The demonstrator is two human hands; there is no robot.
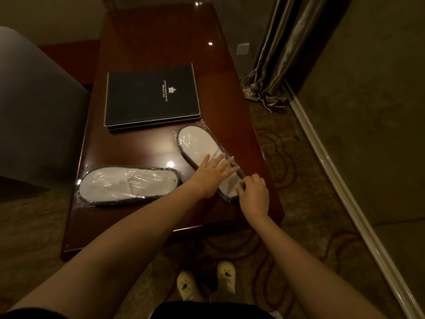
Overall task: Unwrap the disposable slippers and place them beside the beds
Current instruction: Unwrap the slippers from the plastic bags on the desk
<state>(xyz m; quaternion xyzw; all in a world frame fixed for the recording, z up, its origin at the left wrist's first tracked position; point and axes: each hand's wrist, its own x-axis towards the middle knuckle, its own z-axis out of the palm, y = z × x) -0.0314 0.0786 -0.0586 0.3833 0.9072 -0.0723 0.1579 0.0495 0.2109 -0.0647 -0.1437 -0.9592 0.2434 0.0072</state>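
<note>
Nearest me, my right hand [254, 194] curls its fingers round the near end of the wrapped slippers [197, 143] at the right edge of the worktop [161, 38]; my left hand [212, 174] lies flat on them, fingers straight. I see a second wrapped pair [128, 186] just left, a black folder [150, 97] beyond

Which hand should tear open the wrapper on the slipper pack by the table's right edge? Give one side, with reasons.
Right. The right hand curls its fingers around the near end of the slipper pack, probably on the wrapper's edge. The left hand lies flat on it, fingers straight, better suited to holding it down.
</note>
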